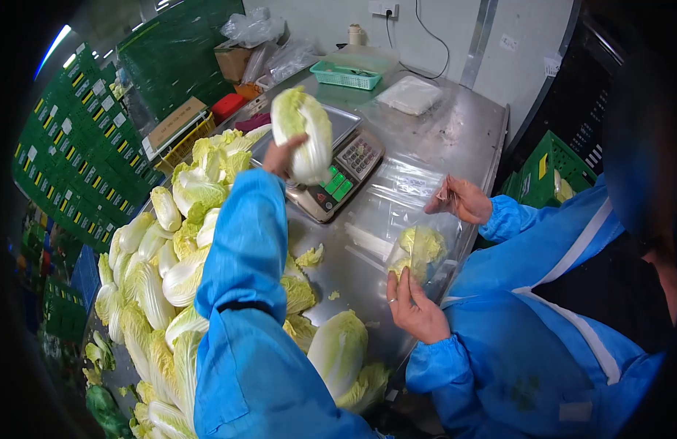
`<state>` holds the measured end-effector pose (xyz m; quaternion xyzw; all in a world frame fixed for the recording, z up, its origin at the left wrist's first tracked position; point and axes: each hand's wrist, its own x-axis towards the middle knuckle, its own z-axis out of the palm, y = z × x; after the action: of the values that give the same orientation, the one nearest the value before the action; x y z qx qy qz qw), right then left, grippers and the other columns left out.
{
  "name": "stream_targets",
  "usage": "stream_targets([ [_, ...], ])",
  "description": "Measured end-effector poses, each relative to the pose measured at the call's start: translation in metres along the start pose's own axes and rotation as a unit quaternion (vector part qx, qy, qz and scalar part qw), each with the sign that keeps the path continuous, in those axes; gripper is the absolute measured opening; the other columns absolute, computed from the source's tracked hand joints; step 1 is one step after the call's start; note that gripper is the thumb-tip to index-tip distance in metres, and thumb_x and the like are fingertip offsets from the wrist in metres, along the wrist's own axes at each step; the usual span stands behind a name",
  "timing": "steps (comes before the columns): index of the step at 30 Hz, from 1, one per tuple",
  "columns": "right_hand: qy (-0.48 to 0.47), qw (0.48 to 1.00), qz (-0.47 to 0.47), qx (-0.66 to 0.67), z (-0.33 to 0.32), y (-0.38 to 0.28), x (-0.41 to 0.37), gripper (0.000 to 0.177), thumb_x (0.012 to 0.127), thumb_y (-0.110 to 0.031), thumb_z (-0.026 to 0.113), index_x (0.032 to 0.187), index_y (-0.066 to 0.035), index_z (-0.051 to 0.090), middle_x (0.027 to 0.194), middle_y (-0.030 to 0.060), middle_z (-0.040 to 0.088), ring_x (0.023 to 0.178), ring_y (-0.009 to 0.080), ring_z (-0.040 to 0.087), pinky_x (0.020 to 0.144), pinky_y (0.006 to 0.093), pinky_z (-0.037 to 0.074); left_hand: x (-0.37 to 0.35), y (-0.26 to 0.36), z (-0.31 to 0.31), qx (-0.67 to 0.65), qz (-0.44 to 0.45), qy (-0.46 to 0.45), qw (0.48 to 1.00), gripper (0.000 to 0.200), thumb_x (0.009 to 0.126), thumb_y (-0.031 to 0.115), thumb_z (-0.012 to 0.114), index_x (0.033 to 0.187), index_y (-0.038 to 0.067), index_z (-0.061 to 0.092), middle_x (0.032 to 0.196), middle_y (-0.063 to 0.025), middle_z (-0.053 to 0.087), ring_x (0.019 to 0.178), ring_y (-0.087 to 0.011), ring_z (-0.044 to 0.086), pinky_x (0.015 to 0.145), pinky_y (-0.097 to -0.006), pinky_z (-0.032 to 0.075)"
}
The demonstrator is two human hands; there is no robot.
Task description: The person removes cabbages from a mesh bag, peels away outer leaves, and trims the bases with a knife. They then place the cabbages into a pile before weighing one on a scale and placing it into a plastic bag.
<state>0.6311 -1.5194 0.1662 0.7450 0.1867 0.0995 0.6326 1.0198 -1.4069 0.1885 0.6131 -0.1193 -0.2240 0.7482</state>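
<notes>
My left hand [283, 156] is wrapped round the side of a Chinese cabbage [313, 139], which is upright above the metal pan and keypad of a weighing scale [360, 157]. The scale's green display area faces me. Below my blue sleeve lies a large pile of Chinese cabbages [185, 282], with another cabbage [338, 351] near the table's front edge. My right hand is not in view.
At the right, a co-worker's two hands [419, 311] hold a clear bag around a cabbage [420, 245]. Clear bags [404, 183] lie on the metal table [455, 132]. Behind are a green basket [346, 74] and a white stack [409, 95]. Green crates [82, 146] stand left.
</notes>
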Motion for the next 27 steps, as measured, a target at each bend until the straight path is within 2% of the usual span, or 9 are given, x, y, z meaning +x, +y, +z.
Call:
stream_targets([
  [2, 0.01, 1.0, -0.013, -0.023, 0.003, 0.014, 0.002, 0.022, 0.088, 0.0, 0.052, 0.107, 0.008, 0.057, 0.106, 0.0119, 0.057, 0.1, 0.0193, 0.057, 0.086, 0.0265, 0.048, 0.052, -0.006, -0.028, 0.032, 0.051, 0.091, 0.994, 0.056, 0.066, 0.023, 0.076, 0.113, 0.002, 0.055, 0.092, -0.0149, 0.066, 0.075, -0.0276, 0.065, 0.071, -0.0415, 0.054],
  [5, -0.008, 0.996, -0.042, -0.078, -0.001, 0.049, 0.002, 0.02, 0.09, -0.003, 0.051, 0.105, 0.008, 0.058, 0.098, 0.0112, 0.061, 0.096, 0.0182, 0.058, 0.085, 0.0247, 0.047, 0.059, -0.006, -0.031, 0.093, 0.005, 0.212, 0.973, 0.072, 0.059, 0.023, 0.081, 0.117, -0.005, 0.049, 0.095, -0.0182, 0.064, 0.076, -0.0282, 0.065, 0.071, -0.0402, 0.054],
  [7, -0.039, 0.992, -0.058, -0.11, -0.001, 0.049, 0.007, 0.02, 0.09, -0.004, 0.051, 0.104, 0.008, 0.059, 0.094, 0.0108, 0.062, 0.095, 0.0173, 0.058, 0.084, 0.0244, 0.047, 0.06, -0.017, -0.032, 0.156, -0.011, 0.252, 0.955, 0.106, 0.053, 0.027, 0.084, 0.132, -0.008, 0.024, 0.116, -0.0231, 0.055, 0.096, -0.0334, 0.06, 0.081, -0.0395, 0.05],
  [10, -0.038, 0.996, -0.031, -0.08, -0.004, 0.02, 0.007, 0.019, 0.091, -0.006, 0.051, 0.103, 0.007, 0.059, 0.092, 0.0102, 0.061, 0.091, 0.0147, 0.057, 0.083, 0.0241, 0.046, 0.074, -0.044, -0.045, 0.275, -0.032, 0.273, 0.921, 0.119, 0.048, 0.034, 0.085, 0.135, -0.007, 0.016, 0.127, -0.0257, 0.045, 0.111, -0.0361, 0.051, 0.093, -0.0401, 0.043],
  [11, -0.052, 0.991, -0.052, -0.112, -0.006, 0.012, 0.006, 0.019, 0.091, -0.006, 0.051, 0.102, 0.006, 0.059, 0.09, 0.0096, 0.061, 0.091, 0.0135, 0.057, 0.083, 0.0241, 0.046, 0.076, -0.047, -0.049, 0.305, -0.078, 0.261, 0.913, 0.125, 0.048, 0.047, 0.082, 0.138, -0.007, 0.014, 0.133, -0.0266, 0.038, 0.122, -0.0372, 0.04, 0.103, -0.0395, 0.032],
  [18, -0.095, 0.981, -0.068, -0.152, -0.019, 0.031, -0.001, 0.03, 0.081, 0.005, 0.056, 0.11, 0.0, 0.053, 0.107, 0.0084, 0.053, 0.104, 0.0147, 0.052, 0.083, 0.0256, 0.045, 0.052, -0.018, -0.058, 0.355, -0.079, 0.256, 0.896, 0.121, 0.056, 0.06, 0.072, 0.139, -0.007, 0.015, 0.14, -0.0264, 0.028, 0.131, -0.0375, 0.028, 0.108, -0.0381, 0.023],
  [20, -0.07, 0.977, 0.136, 0.152, -0.019, 0.029, -0.006, 0.031, 0.082, 0.003, 0.056, 0.112, 0.0, 0.053, 0.104, 0.0106, 0.051, 0.11, 0.0191, 0.049, 0.08, 0.0311, 0.05, 0.047, -0.009, -0.073, 0.381, -0.059, 0.264, 0.884, 0.115, 0.06, 0.056, 0.072, 0.138, -0.008, 0.017, 0.14, -0.0273, 0.027, 0.131, -0.0373, 0.028, 0.108, -0.0375, 0.024],
  [24, 0.001, 0.999, 0.035, 0.02, -0.017, 0.015, -0.005, 0.017, 0.082, 0.008, 0.054, 0.098, 0.005, 0.058, 0.098, 0.0102, 0.054, 0.105, 0.0248, 0.054, 0.082, 0.0286, 0.051, 0.024, 0.016, -0.093, 0.356, -0.013, 0.291, 0.888, 0.107, 0.062, 0.046, 0.076, 0.136, -0.009, 0.022, 0.135, -0.0287, 0.035, 0.125, -0.0358, 0.038, 0.104, -0.0364, 0.031],
  [27, 0.036, 0.997, 0.06, 0.014, -0.028, 0.034, 0.001, 0.012, 0.082, 0.009, 0.054, 0.092, 0.006, 0.06, 0.097, 0.0107, 0.055, 0.1, 0.0239, 0.056, 0.082, 0.0256, 0.05, 0.012, 0.032, -0.099, 0.363, -0.011, 0.307, 0.88, 0.103, 0.062, 0.041, 0.077, 0.134, -0.01, 0.024, 0.132, -0.0284, 0.039, 0.122, -0.0354, 0.042, 0.102, -0.036, 0.034],
])
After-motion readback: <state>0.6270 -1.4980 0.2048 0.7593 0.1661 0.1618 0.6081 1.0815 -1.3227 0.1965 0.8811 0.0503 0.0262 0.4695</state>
